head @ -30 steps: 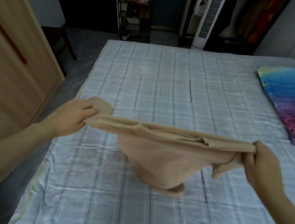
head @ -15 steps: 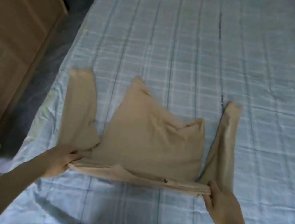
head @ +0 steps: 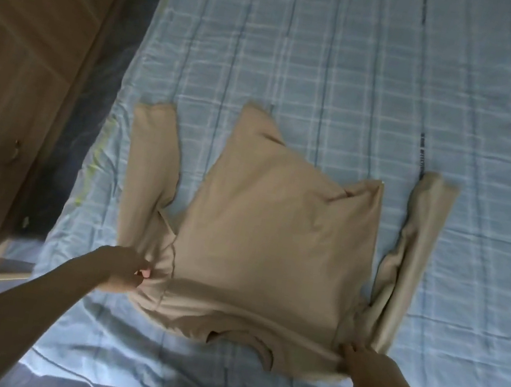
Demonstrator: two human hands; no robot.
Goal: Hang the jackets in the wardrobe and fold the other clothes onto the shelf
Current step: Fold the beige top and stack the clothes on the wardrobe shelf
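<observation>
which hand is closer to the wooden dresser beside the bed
Left. The left hand grips the beige top at the shoulder nearest the dresser; the right hand holds the far shoulder.

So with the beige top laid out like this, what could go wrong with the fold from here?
1. The beige top lies with its hem skewed and creased, so a fold may come out lopsided.
2. The right sleeve is bunched, likely trapping wrinkles.
3. The left hand and right hand pinch the shoulders near the bed's near edge; the collar could slip off.
</observation>
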